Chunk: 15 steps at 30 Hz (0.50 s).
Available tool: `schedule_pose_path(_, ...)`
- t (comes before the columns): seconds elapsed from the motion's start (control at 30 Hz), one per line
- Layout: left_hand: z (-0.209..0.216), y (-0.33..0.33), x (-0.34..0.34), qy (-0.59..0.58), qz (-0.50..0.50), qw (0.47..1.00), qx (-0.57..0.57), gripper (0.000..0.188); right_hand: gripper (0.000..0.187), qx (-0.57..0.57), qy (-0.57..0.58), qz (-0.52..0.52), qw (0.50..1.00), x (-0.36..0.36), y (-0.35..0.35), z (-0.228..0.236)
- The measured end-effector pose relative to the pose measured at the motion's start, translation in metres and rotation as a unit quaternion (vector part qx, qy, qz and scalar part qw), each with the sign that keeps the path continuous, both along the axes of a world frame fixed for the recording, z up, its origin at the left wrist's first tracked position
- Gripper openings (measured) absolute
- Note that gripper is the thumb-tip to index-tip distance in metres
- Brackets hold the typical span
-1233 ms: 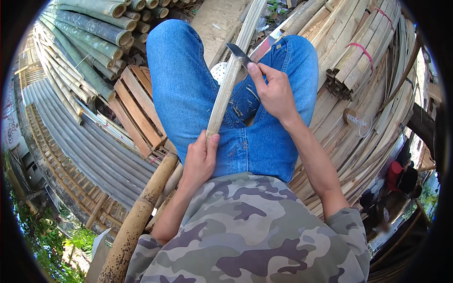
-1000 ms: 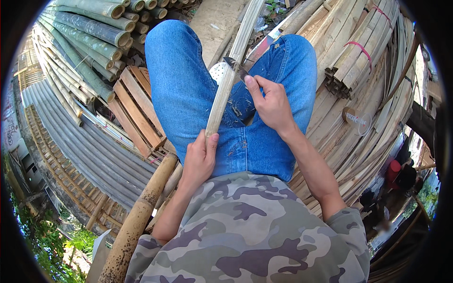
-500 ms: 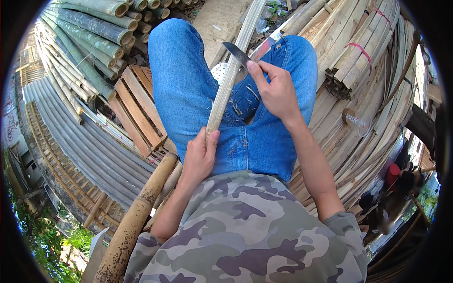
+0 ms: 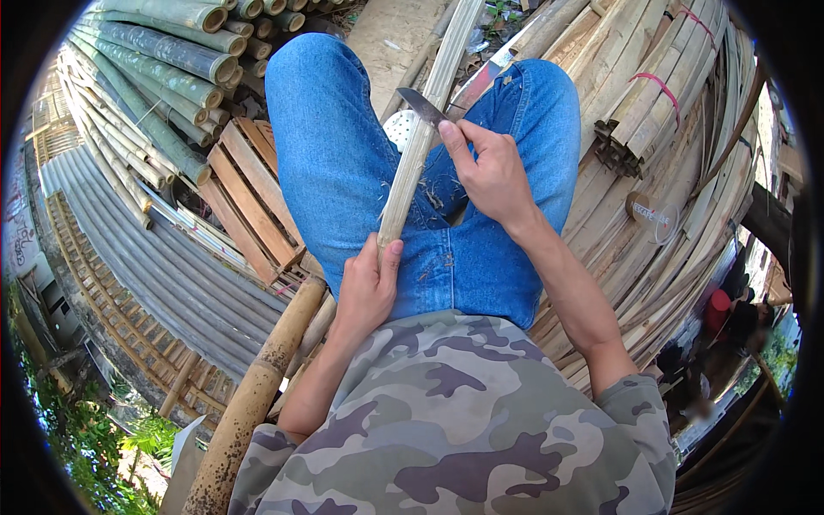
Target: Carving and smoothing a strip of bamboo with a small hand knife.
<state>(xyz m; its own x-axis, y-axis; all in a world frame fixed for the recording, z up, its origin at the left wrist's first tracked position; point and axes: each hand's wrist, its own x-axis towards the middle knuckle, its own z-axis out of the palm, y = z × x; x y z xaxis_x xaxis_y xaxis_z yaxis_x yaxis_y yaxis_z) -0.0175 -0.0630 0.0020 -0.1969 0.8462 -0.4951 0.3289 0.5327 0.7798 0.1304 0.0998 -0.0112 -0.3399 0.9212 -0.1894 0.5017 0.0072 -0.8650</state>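
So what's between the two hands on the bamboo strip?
In the head view, only bare bamboo strip runs between the left hand and right hand, over the jeans.

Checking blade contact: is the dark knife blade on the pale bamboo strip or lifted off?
On it: the dark knife blade lies across the pale bamboo strip.

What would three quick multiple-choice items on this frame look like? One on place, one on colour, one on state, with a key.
1. Where does the knife blade sit?
A. against the bamboo strip
B. on the crate
C. on the ground

2. What colour are the trousers?
A. black
B. blue
C. khaki

3. What is the left hand doing?
A. hanging free
B. resting on the crate
C. gripping the bamboo strip's near end

Key:
1 A: the right hand holds the blade on the bamboo strip above the lap.
2 B: both legs show blue denim.
3 C: the fingers and thumb wrap the strip by the waist.
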Motion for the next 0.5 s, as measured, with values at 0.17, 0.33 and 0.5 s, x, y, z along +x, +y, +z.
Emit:
schedule_pose_path(0.17, 0.002, 0.001, 0.000, 0.001, -0.001, 1.000, -0.004, 0.030, 0.038, -0.009, 0.000, -0.005, 1.000, 0.004, -0.010, -0.003)
schedule_pose_path(0.33, 0.000, 0.000, 0.001, 0.007, -0.004, 1.000, 0.001, 0.031, 0.040, -0.042, 0.004, -0.013, 0.999, 0.006, -0.019, -0.003)
schedule_pose_path(0.5, -0.002, 0.000, 0.000, 0.004, -0.004, 1.000, -0.006, 0.030, 0.039, -0.051, 0.014, 0.021, 0.998, 0.007, -0.039, -0.004)
